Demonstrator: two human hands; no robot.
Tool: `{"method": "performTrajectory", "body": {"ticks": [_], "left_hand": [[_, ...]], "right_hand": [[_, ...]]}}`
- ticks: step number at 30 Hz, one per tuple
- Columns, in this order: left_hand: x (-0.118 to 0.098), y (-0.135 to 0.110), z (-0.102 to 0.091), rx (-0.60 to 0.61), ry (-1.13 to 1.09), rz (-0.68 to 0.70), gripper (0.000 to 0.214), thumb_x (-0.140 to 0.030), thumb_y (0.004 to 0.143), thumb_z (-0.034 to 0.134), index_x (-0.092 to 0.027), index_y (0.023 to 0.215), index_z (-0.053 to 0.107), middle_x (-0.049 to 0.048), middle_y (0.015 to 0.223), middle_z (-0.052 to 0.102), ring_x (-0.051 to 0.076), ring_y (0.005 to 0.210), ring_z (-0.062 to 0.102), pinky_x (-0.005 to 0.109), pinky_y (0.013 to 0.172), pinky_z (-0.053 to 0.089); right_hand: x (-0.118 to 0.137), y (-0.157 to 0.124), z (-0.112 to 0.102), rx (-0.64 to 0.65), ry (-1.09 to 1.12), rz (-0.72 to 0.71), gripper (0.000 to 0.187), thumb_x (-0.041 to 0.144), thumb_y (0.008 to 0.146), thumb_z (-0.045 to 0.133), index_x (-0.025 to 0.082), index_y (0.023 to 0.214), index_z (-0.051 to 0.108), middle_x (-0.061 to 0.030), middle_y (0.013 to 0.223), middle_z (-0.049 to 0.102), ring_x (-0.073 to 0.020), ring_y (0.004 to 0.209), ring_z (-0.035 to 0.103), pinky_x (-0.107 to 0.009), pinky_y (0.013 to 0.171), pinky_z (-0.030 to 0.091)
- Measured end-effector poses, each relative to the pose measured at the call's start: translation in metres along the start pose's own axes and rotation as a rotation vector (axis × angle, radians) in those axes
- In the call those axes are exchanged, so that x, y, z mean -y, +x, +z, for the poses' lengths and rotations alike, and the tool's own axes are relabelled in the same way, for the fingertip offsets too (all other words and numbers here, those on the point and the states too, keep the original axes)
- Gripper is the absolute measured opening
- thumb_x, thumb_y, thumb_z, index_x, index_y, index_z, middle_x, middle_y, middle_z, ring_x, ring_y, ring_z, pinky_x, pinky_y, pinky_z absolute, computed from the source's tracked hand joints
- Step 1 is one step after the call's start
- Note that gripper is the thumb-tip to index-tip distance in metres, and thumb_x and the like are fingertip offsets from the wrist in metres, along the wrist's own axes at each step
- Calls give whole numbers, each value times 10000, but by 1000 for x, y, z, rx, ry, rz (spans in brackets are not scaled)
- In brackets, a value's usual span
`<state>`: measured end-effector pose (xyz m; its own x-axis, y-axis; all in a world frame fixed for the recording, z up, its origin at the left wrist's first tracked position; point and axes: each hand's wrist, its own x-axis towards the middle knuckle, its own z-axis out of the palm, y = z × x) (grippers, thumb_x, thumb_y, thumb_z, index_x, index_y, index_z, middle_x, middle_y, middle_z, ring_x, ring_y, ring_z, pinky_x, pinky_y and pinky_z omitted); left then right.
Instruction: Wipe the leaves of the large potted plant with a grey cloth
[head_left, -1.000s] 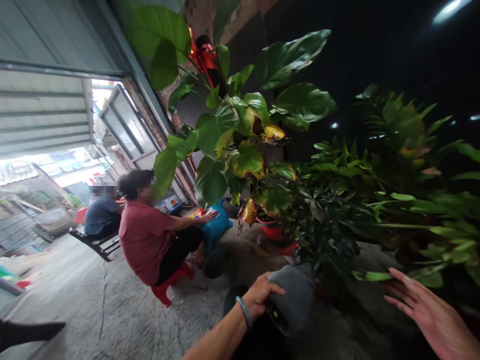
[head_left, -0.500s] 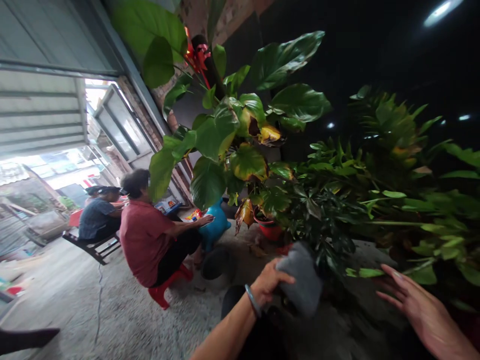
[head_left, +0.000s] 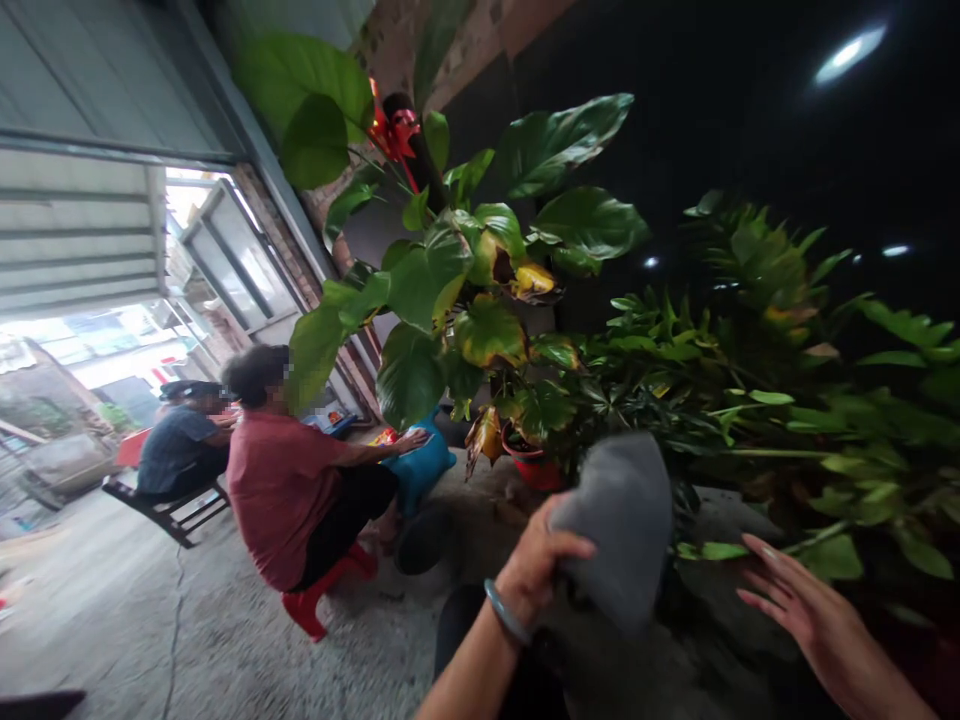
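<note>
My left hand, with a bracelet at the wrist, is closed on one edge of a grey cloth. The cloth spreads out to the right of my fingers and is blurred by motion. My right hand is at the lower right, its fingers stretched out and holding nothing that I can see. Its fingertips are right by a narrow green leaf of a low plant; I cannot tell whether they touch it. The thumb is hidden.
A tall leafy plant stands ahead beside a red pot. Dense foliage fills the right. At left a person in a red shirt sits on a red stool, near a blue object and a dark bucket.
The grey cloth has swung up and to the right in my left hand and shows more of its face. My right hand has stayed beside the leaf, fingers still extended.
</note>
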<state>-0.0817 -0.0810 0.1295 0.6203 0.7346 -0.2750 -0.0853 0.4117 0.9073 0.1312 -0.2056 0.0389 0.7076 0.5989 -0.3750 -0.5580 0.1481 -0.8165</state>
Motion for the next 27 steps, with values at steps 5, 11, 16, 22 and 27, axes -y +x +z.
{"method": "performTrajectory", "body": {"ticks": [5,11,16,22,27], "left_hand": [[6,-15,3,135,-7,-38,568,-47,358,658,-170,913,647,15,702,653,174,637,563,274,594,422],[-58,14,32,107,-231,340,553,-173,414,654,-177,967,637,7,797,658,171,720,581,264,654,437],[-17,32,45,42,-66,91,516,-173,408,705,-173,917,620,3,774,641,153,699,564,268,655,426],[2,-4,35,140,35,-149,544,-75,356,665,-163,892,636,-3,703,627,162,662,553,273,612,415],[-55,13,59,264,-70,255,658,-135,399,712,-181,1048,619,4,842,638,168,746,561,266,674,425]], "right_hand": [[-2,5,-11,26,7,-17,370,472,418,764,273,727,715,-39,1125,654,-258,830,630,-325,577,541],[-4,6,-9,22,11,-58,353,497,476,711,268,745,692,-50,1152,639,-263,805,632,-373,600,537],[-7,11,-9,34,-11,-62,350,512,557,668,268,808,676,-51,1242,594,-269,854,627,-382,627,538],[-6,11,-15,21,6,3,311,489,597,679,262,810,677,-50,1050,677,-255,857,627,-330,581,531],[-4,6,-9,41,51,-33,280,481,597,672,264,774,677,-35,831,699,-252,742,632,-361,559,534]]}}
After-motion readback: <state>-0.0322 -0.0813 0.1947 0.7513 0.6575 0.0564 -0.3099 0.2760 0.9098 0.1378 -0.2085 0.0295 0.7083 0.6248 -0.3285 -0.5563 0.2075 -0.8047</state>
